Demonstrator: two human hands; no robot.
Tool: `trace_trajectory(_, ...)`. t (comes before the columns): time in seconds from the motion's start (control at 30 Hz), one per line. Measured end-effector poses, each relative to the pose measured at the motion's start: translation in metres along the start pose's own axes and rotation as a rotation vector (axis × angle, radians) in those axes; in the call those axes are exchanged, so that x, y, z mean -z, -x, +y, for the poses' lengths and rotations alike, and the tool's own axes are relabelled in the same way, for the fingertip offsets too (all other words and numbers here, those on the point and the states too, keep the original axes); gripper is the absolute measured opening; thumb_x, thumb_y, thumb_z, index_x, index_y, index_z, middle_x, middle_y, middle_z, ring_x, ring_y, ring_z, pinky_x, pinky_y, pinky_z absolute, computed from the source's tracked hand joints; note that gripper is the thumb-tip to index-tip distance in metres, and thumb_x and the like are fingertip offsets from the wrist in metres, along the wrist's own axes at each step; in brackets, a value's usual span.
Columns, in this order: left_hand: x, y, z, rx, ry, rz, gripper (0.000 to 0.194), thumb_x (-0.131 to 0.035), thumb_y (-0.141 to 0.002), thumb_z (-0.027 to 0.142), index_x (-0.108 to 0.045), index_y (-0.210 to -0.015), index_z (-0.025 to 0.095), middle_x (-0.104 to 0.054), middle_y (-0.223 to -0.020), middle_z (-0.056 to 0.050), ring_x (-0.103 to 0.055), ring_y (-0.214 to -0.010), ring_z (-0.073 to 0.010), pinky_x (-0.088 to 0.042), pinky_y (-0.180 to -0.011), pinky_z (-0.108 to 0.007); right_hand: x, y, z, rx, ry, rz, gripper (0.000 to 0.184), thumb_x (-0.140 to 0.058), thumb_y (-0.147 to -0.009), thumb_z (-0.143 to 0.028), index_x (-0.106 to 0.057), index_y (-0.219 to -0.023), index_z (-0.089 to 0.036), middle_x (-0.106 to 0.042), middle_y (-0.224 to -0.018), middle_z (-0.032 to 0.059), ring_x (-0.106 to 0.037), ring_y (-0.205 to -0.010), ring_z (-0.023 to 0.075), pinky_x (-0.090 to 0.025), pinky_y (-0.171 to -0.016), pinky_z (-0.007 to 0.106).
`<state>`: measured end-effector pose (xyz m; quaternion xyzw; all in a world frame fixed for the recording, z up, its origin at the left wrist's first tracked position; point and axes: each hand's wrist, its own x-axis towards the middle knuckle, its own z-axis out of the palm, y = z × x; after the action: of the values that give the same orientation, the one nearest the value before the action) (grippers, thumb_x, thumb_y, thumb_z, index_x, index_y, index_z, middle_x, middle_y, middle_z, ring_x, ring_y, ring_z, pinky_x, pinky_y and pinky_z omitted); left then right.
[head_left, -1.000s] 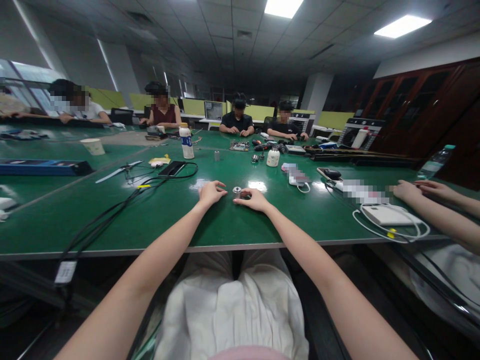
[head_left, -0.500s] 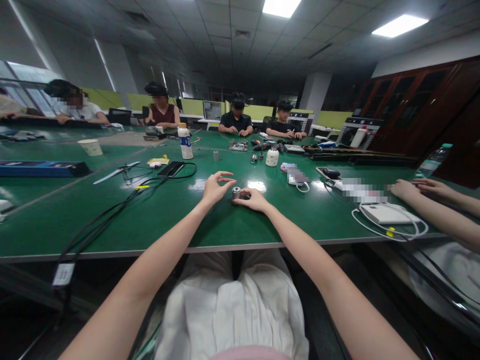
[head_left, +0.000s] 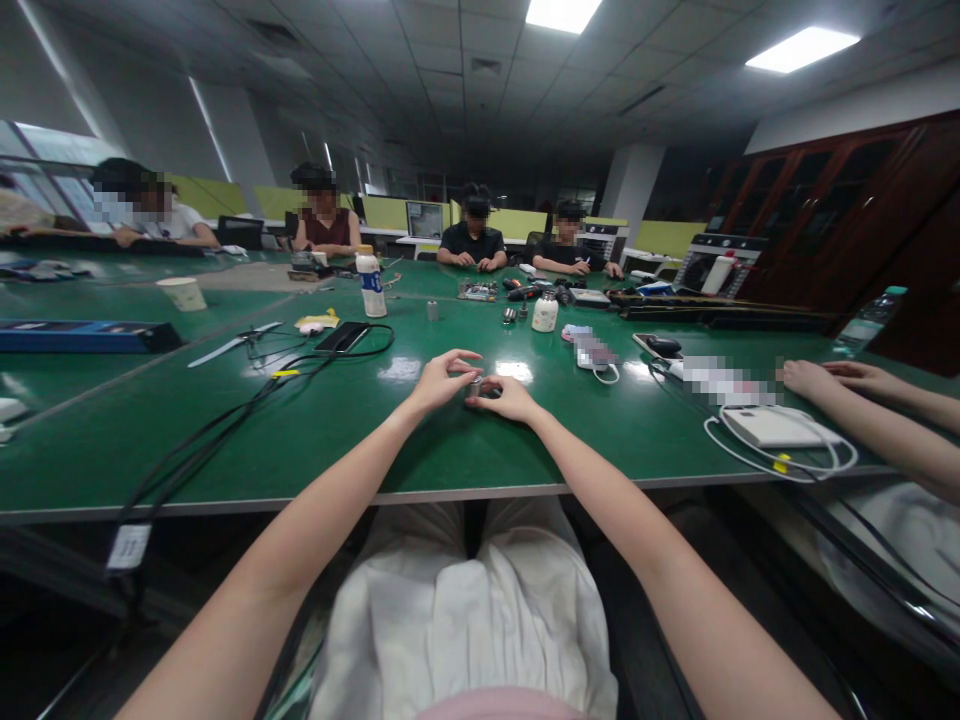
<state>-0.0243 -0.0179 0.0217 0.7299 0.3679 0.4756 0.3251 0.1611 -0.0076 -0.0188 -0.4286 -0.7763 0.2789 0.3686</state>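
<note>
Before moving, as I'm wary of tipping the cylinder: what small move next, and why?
Probably ease the raised fingers of the left hand down toward the metal cylinder: the thumb is near its top, and the right hand holds its side.

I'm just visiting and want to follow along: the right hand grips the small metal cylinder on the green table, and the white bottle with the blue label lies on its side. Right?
Not quite: the head view shows the bottle standing upright. The right hand does grip the small metal cylinder on the green table.
</note>
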Motion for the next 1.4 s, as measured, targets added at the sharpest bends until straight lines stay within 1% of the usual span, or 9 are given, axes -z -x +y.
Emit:
trace_trajectory(0.17,0.001,0.000,0.003,-0.022,-0.072,0.012,0.035,-0.070,-0.072,0.025,-0.069,-0.106,0.020,-0.077,-0.104,-0.009,-0.070,-0.103,-0.0275,-0.049,-0.097,-0.045,0.000,0.000,-0.001,0.008,0.000,-0.006,0.038,-0.082,-0.071,-0.043,-0.075,-0.098,-0.018,-0.075,-0.093,0.0056,-0.070,-0.089,0.0203,-0.052,-0.083,0.031)
trace_trajectory(0.3,0.004,-0.002,0.004,-0.051,-0.206,0.050,0.037,-0.070,-0.072,0.024,-0.069,-0.108,0.020,-0.078,-0.094,-0.006,-0.070,-0.099,-0.0262,-0.044,-0.101,-0.047,0.001,0.001,-0.003,0.003,-0.001,-0.009,0.038,-0.083,-0.070,-0.043,-0.075,-0.099,-0.018,-0.075,-0.092,0.0050,-0.070,-0.090,0.0201,-0.052,-0.084,0.031)
trace_trajectory(0.43,0.007,-0.002,0.003,-0.035,-0.255,0.067,0.039,-0.071,-0.071,0.027,-0.069,-0.109,0.021,-0.077,-0.085,-0.005,-0.071,-0.093,-0.0259,-0.046,-0.098,-0.045,0.001,0.002,-0.005,0.000,0.002,0.002,0.038,-0.083,-0.070,-0.043,-0.075,-0.099,-0.018,-0.075,-0.092,0.0049,-0.070,-0.090,0.0203,-0.051,-0.084,0.031)
trace_trajectory(0.6,0.008,0.000,0.006,-0.006,-0.228,0.079,0.041,-0.073,-0.070,0.029,-0.068,-0.109,0.020,-0.078,-0.084,-0.005,-0.073,-0.090,-0.0261,-0.049,-0.093,-0.041,0.001,0.002,-0.004,0.009,0.008,0.000,0.038,-0.081,-0.072,-0.042,-0.075,-0.100,-0.017,-0.075,-0.093,0.0053,-0.070,-0.091,0.0203,-0.051,-0.084,0.031)
trace_trajectory(0.83,0.003,0.003,0.005,-0.026,-0.112,-0.011,0.044,-0.073,-0.070,0.032,-0.066,-0.112,0.019,-0.079,-0.093,-0.008,-0.073,-0.099,-0.0280,-0.052,-0.094,-0.042,0.001,0.001,-0.003,-0.002,0.040,0.004,0.041,-0.081,-0.071,-0.046,-0.074,-0.099,-0.017,-0.075,-0.093,0.0056,-0.070,-0.090,0.0206,-0.052,-0.081,0.030)
trace_trajectory(0.97,0.000,0.002,0.003,-0.033,-0.098,-0.012,0.040,-0.071,-0.073,0.033,-0.066,-0.110,0.019,-0.078,-0.098,-0.009,-0.073,-0.100,-0.0278,-0.053,-0.092,-0.041,0.001,0.001,-0.002,0.002,0.033,0.000,0.040,-0.081,-0.071,-0.045,-0.074,-0.099,-0.017,-0.075,-0.093,0.0055,-0.070,-0.090,0.0202,-0.052,-0.081,0.030)
trace_trajectory(1.23,-0.001,0.001,0.002,-0.089,-0.263,0.142,0.029,-0.073,-0.076,0.033,-0.070,-0.103,0.021,-0.077,-0.088,-0.006,-0.073,-0.091,-0.0251,-0.047,-0.100,-0.044,0.001,0.001,-0.003,-0.001,0.012,0.000,0.039,-0.082,-0.071,-0.043,-0.074,-0.100,-0.017,-0.075,-0.093,0.0057,-0.070,-0.092,0.0203,-0.051,-0.088,0.033)
trace_trajectory(1.33,0.002,-0.001,0.001,-0.101,-0.252,0.265,0.024,-0.072,-0.078,0.033,-0.070,-0.098,0.021,-0.077,-0.090,-0.006,-0.072,-0.090,-0.0242,-0.049,-0.096,-0.041,0.000,0.002,-0.003,0.009,-0.001,0.007,0.039,-0.083,-0.071,-0.041,-0.074,-0.100,-0.017,-0.075,-0.094,0.0061,-0.070,-0.092,0.0201,-0.051,-0.089,0.032)
trace_trajectory(1.4,0.008,-0.003,-0.005,-0.066,-0.270,0.331,0.021,-0.072,-0.077,0.033,-0.070,-0.096,0.022,-0.078,-0.088,-0.006,-0.072,-0.091,-0.0249,-0.048,-0.096,-0.042,-0.001,0.002,-0.004,0.014,-0.011,0.010,0.038,-0.082,-0.071,-0.041,-0.075,-0.101,-0.017,-0.075,-0.096,0.0061,-0.070,-0.093,0.0198,-0.052,-0.089,0.032)
